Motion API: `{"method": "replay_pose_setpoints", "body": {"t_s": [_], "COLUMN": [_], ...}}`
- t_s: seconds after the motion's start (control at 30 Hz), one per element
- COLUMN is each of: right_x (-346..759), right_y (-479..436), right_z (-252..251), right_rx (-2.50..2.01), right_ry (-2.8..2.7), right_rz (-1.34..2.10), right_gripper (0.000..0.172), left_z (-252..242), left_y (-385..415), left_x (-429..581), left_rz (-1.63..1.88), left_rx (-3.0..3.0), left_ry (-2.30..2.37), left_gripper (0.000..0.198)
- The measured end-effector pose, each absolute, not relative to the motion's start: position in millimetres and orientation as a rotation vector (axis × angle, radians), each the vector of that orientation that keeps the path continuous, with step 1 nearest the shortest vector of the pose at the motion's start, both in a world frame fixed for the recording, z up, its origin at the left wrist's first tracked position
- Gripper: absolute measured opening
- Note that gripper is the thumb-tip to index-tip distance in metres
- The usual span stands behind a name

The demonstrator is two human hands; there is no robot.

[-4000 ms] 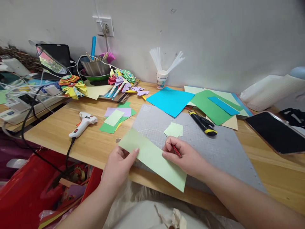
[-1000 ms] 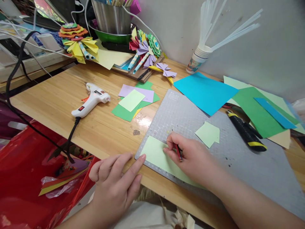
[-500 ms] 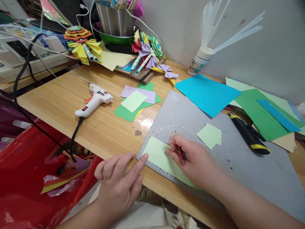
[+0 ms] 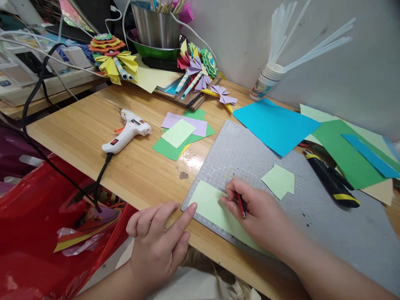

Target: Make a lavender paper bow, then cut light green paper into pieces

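A pale green paper strip [image 4: 208, 202] lies along the near left edge of the grey cutting mat [image 4: 215, 154]. My right hand [image 4: 253, 208] is closed around a red and black pencil [image 4: 241, 205] and rests on the strip; the pencil's tip is hidden behind my fingers. With fingers stretched out, my left hand [image 4: 162, 237] lies at the table's front edge, its index fingertip on the near left corner of the strip. A pale green pentagon-like paper piece [image 4: 279, 181] lies on the mat beyond my right hand.
A white glue gun [image 4: 126, 133] lies on the left, its cord running over the edge by a red bag [image 4: 28, 216]. Small paper pieces [image 4: 179, 133], a blue sheet [image 4: 275, 125], a black and yellow cutter [image 4: 331, 179], paper flowers [image 4: 198, 68] and a paper cup of sticks [image 4: 267, 79] surround the mat.
The whole view has shifted slightly, so things appear a little farther right. Both hands keep nearly the same places on the paper strip, and the pencil stays in my right hand.
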State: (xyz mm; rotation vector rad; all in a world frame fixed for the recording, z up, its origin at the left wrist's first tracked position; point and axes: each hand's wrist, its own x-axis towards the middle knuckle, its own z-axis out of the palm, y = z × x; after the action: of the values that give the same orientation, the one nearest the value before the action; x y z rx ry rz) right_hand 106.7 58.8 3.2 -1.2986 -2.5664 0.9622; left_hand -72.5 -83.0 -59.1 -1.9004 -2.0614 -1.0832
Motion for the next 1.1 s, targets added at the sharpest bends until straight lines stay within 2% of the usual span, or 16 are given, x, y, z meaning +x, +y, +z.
{"method": "replay_pose_setpoints", "body": {"t_s": [0.4,0.7,1.1], "right_x": [105.8,104.7,105.6], "right_y": [58.5,59.5,61.9], "right_z": [4.8,5.1,7.6], "right_rx": [-1.333,-1.326,-1.357], "right_ry": [-2.568,-2.613,-2.618], "right_rz": [0.979,0.935,0.905], "right_gripper": [0.013,0.011,0.010], "left_z": [-57.0,-23.9,-12.2], "left_y": [-80.7,-57.8,-44.4], "left_x": [-73.2,-89.7,-88.4], "left_rz": [-1.028,-0.680,-0.690], "left_rx": [-1.947,-2.402,-2.504], "left_ry": [-2.013,-1.719,-1.857], "left_gripper": [0.036,0.028,0.035]}}
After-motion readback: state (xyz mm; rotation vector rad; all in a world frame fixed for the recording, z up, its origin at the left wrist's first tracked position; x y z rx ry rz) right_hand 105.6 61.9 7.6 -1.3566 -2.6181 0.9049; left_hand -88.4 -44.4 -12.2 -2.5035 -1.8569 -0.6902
